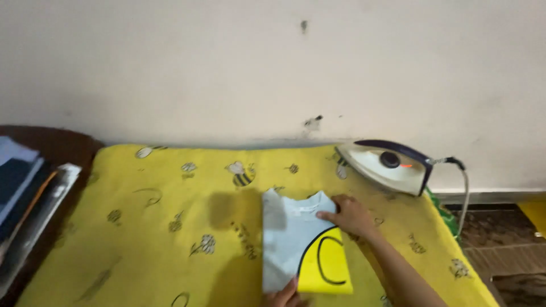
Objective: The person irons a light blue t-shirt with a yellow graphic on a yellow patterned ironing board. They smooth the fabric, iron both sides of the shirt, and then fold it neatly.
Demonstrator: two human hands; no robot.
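A folded light-blue garment (290, 236) with a yellow patch and black curved lines lies on a yellow cloth (153, 227) printed with bees. My right hand (350, 215) rests flat on the garment's upper right edge, fingers pointing left. My left hand (284, 295) touches the garment's lower edge at the bottom of the view; only its fingers show.
A white and dark-blue electric iron (389, 165) lies on the far right of the yellow cloth, its cord (465, 193) hanging off the right side. A stack of folded clothes (23, 193) sits at the left on a dark surface. A pale wall stands behind.
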